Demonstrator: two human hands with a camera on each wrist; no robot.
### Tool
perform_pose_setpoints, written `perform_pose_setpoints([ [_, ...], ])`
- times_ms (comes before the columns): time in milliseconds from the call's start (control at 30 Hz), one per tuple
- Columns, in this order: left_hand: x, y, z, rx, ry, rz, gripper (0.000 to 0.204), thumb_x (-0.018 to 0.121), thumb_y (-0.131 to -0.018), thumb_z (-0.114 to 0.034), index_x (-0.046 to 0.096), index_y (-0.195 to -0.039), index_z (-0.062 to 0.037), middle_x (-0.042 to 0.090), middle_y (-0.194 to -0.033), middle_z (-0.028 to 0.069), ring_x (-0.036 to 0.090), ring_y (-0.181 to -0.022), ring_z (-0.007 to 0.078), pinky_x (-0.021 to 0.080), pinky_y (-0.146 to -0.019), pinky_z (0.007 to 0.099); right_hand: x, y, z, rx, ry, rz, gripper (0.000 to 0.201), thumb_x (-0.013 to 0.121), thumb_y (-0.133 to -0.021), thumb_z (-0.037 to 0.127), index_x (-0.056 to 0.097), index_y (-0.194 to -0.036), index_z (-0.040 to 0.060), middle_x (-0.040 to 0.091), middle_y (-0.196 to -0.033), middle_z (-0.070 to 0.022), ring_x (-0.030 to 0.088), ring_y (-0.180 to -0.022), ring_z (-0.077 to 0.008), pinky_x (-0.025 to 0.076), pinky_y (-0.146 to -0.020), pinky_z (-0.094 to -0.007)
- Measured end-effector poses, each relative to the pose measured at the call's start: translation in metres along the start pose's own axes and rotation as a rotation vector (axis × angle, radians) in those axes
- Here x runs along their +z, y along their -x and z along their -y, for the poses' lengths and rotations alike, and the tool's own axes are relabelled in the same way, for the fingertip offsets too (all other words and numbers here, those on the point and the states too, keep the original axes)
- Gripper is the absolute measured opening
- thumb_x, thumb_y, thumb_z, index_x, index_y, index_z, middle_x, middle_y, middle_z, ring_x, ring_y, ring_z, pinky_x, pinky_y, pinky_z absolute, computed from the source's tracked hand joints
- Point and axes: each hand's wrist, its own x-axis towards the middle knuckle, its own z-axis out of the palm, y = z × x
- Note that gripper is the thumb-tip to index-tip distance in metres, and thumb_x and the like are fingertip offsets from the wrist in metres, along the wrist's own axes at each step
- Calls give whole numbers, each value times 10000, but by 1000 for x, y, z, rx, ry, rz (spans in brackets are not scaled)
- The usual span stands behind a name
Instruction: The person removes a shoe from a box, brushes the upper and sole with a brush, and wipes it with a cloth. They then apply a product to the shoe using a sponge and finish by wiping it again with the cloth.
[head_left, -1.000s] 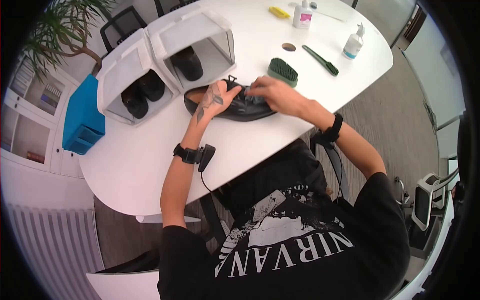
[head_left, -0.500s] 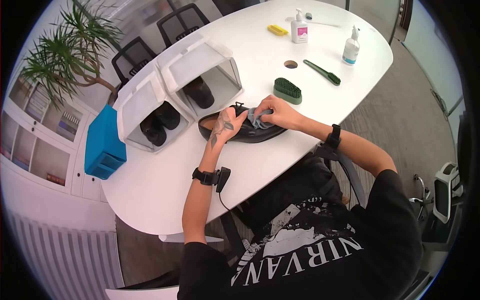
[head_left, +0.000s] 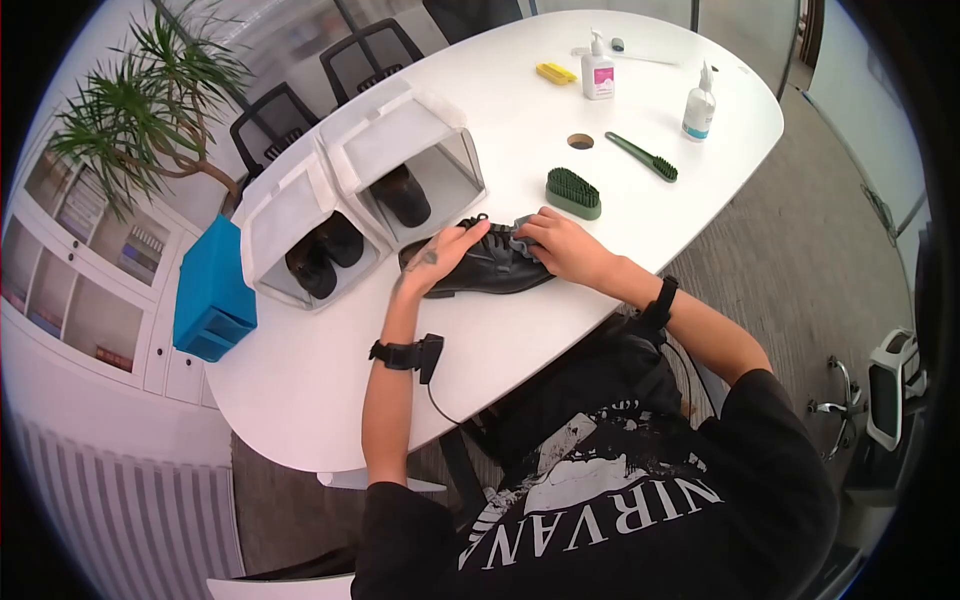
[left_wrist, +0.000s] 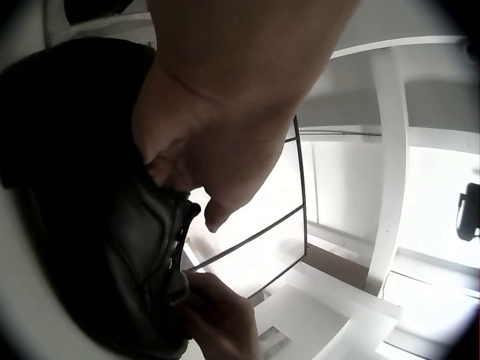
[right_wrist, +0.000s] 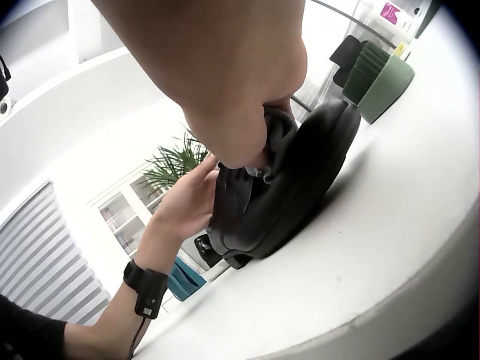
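A black lace-up leather shoe (head_left: 490, 272) lies toe to the right on the white table, its side facing the person. My left hand (head_left: 436, 256) holds it around the heel opening, thumb stretched toward the laces; some of its fingers are hidden by the shoe. Between the fingers of my right hand (head_left: 570, 250) is a bunched grey cloth (head_left: 522, 238), pressed onto the upper just in front of the laces. The right wrist view shows the cloth (right_wrist: 279, 133) against the shoe (right_wrist: 259, 214), partly covered by the palm.
Beyond the shoe lie a green-backed brush (head_left: 573, 195) and a long-handled green brush (head_left: 645, 158). Farther off stand a pump bottle (head_left: 598, 78), a spray bottle (head_left: 698, 112) and a yellow item (head_left: 556, 73). Two shoe boxes (head_left: 405, 125) with dark shoes and a blue box (head_left: 215, 290) are left.
The shoe has tipped so more of its side shows and its tan insole is covered. My left hand has turned around the heel, and the right hand with the cloth has shifted slightly. The view moved.
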Motion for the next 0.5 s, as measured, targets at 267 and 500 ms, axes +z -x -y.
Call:
perform_pose_setpoints([
  [267, -44, 42, -19, 177, -237, 285, 441, 735, -1000, -343, 600, -733, -20, 397, -627, -28, 355, -587, 94, 302, -535, 325, 6, -10, -3, 59, -8, -177, 263, 676, -896, -27, 710, -1152, 19, 673, -1118, -149, 616, -1119, -364, 537, -982, -453],
  [500, -21, 26, -1, -37, 406, 415, 293, 766, -1006, -306, 704, -820, -88, 646, -782, -44, 601, -701, 54, 512, -603, 221, 22, 1, 46, 106, -222, -205, 248, 691, -890, -34, 677, -1132, 21, 611, -1103, -172, 619, -1095, -385, 544, -933, -455],
])
